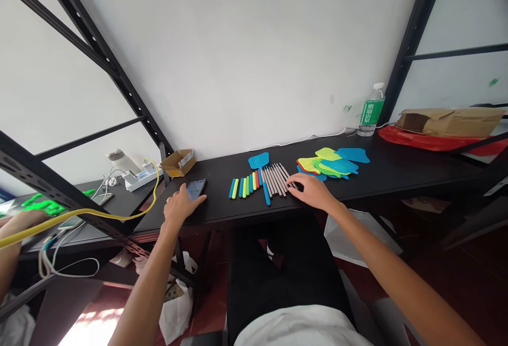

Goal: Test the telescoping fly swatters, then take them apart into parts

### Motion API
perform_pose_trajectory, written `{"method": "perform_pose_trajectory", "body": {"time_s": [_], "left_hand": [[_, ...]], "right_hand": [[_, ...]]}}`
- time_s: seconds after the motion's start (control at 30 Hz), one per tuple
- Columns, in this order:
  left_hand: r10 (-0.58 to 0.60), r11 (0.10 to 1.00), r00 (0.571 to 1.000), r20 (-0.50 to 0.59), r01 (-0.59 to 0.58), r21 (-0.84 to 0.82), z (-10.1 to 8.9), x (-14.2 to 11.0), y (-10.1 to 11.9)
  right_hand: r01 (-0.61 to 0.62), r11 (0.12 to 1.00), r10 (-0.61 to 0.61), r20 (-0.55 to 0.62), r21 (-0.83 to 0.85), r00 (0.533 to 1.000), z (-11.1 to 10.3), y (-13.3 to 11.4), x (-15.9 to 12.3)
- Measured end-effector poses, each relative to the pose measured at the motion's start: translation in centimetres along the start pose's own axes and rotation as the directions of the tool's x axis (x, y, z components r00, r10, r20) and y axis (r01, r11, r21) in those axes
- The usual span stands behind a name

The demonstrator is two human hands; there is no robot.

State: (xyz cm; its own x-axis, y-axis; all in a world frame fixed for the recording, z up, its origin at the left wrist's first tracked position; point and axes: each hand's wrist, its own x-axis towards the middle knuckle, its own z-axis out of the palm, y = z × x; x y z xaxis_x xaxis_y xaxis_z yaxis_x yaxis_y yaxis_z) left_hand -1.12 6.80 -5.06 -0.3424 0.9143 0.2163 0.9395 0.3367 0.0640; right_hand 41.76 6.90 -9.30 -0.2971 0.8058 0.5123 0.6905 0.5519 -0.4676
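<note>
My left hand [180, 206] rests at the near-left edge of a smartphone [196, 189] lying on the black table, thumb spread away from the fingers. Over at the right end of a row of thin telescopic metal rods [273, 179], my right hand [310, 190] has curved fingers, with a gap between thumb and forefinger; its fingertips touch or nearly touch the last rods. Left of the rods lie several coloured plastic handles [246, 184]. A blue fly swatter [260, 169] lies among them, its head toward the wall. Loose swatter heads [333, 163] are heaped beyond my right hand.
A small open cardboard box [179, 163] and a water bottle [372, 110] stand near the wall. At right, a larger carton [452, 122] lies on red plastic. A yellow cable [107, 214] crosses the shelf frame at left, near another person's hand [27, 221].
</note>
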Motion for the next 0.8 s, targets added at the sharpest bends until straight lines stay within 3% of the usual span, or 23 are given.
{"method": "perform_pose_trajectory", "body": {"time_s": [0.07, 0.13, 0.2, 0.27, 0.4, 0.63, 0.8], "left_hand": [[0.094, 0.995, 0.984, -0.15, -0.098, -0.016, -0.3, -2.2, 2.0], [0.257, 0.957, 0.932, -0.256, -0.282, -0.066, -0.7, -4.7, 5.2], [0.385, 0.892, 0.875, -0.293, -0.434, -0.124, -1.0, -7.0, 9.0], [0.444, 0.844, 0.856, -0.267, -0.499, -0.195, -0.8, -8.7, 12.7], [0.417, 0.862, 0.9, -0.124, -0.435, -0.258, 0.4, -10.5, 17.4], [0.352, 0.919, 0.936, -0.023, -0.35, -0.184, 1.0, -11.0, 18.7], [0.26, 0.954, 0.961, -0.09, -0.27, -0.127, -0.2, -10.0, 17.8]], "right_hand": [[0.003, 1.0, -0.003, 0.008, 0.002, 1.0, 0.0, 0.0, 0.0], [0.003, 1.0, -0.003, 0.01, 0.006, 1.0, 0.1, 0.1, -0.1], [0.001, 1.0, -0.001, 0.007, 0.009, 1.0, 0.1, 0.1, -0.1], [0.002, 1.0, -0.002, 0.003, 0.012, 1.0, 0.2, 0.1, -0.1], [0.006, 1.0, -0.006, -0.002, 0.014, 1.0, 0.1, -0.1, -0.1], [-0.02, 1.0, 0.02, 0.013, 0.007, 1.0, -0.1, -0.4, 0.0], [-0.027, 1.0, 0.027, 0.015, 0.008, 1.0, -0.2, -0.4, 0.0]]}}
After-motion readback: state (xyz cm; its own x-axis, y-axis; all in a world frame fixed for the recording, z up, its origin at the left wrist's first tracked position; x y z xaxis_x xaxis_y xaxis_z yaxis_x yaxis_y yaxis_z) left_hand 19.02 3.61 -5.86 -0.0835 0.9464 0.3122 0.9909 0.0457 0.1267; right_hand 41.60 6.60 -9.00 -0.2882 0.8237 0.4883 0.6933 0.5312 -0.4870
